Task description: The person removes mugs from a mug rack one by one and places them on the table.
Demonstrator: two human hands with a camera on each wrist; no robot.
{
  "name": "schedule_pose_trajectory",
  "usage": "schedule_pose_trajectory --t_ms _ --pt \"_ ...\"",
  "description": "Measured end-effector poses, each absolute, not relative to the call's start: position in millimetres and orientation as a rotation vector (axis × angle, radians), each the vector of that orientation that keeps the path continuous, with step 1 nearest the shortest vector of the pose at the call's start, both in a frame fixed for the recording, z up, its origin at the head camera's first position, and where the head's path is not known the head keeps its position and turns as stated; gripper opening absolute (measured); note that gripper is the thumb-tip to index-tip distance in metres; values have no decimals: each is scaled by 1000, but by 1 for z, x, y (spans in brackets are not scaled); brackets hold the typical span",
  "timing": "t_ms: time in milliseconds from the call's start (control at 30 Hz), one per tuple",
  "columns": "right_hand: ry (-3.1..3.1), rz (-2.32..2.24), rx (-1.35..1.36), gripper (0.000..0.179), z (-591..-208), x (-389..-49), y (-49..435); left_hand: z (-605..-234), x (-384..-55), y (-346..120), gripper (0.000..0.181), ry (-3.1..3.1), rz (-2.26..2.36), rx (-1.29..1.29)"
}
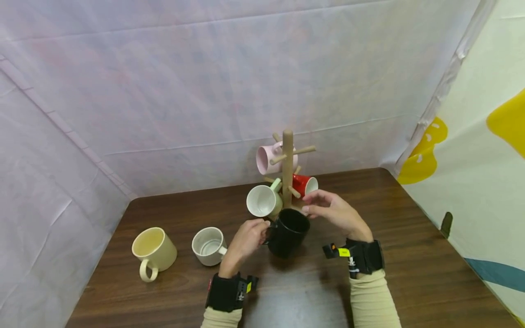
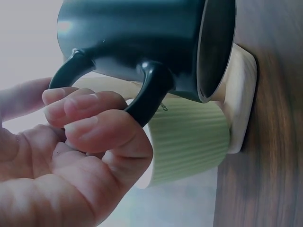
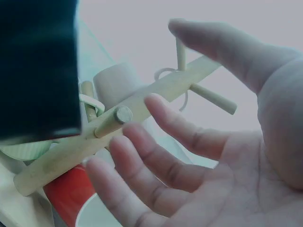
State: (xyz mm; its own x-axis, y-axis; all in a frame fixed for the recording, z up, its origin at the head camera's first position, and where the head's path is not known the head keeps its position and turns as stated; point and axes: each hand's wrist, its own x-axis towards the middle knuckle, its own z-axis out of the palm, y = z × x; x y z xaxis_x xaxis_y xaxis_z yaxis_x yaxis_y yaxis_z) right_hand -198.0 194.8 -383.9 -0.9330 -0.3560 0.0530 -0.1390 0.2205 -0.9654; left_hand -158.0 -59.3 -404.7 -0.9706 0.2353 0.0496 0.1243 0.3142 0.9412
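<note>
My left hand (image 1: 248, 238) grips a black mug (image 1: 288, 233) by its handle, with the fingers curled through the loop in the left wrist view. The mug is held up in front of a wooden mug tree (image 1: 288, 168). To the right of the mug, my right hand (image 1: 337, 214) is spread with relaxed fingers and holds nothing. On the tree hang a pink mug (image 1: 266, 160) at the upper left, a light green mug (image 1: 262, 201) at the lower left and a red mug (image 1: 302, 184) at the lower right, close to the right fingertips.
On the brown table (image 1: 184, 296) to the left stand a yellow mug (image 1: 157, 250) and a white mug (image 1: 208, 247), the white one beside my left wrist. A bare peg (image 1: 305, 150) sticks out at the tree's upper right. Behind the table hangs a pale cloth (image 1: 205, 91).
</note>
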Motion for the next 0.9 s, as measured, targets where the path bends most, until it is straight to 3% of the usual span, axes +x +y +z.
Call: schedule_pose_trajectory --t_ms 433,700,900 --pt "2152 -1917 -468 32 -385 -200 200 -407 -156 -70 44 2378 1814 228" --pt "2089 -1934 -516 25 -388 -201 199 -379 -139 -72 40 2348 1821 225" --pt "2057 -1926 -558 25 -389 -202 200 -389 -142 -77 40 2335 1836 225"
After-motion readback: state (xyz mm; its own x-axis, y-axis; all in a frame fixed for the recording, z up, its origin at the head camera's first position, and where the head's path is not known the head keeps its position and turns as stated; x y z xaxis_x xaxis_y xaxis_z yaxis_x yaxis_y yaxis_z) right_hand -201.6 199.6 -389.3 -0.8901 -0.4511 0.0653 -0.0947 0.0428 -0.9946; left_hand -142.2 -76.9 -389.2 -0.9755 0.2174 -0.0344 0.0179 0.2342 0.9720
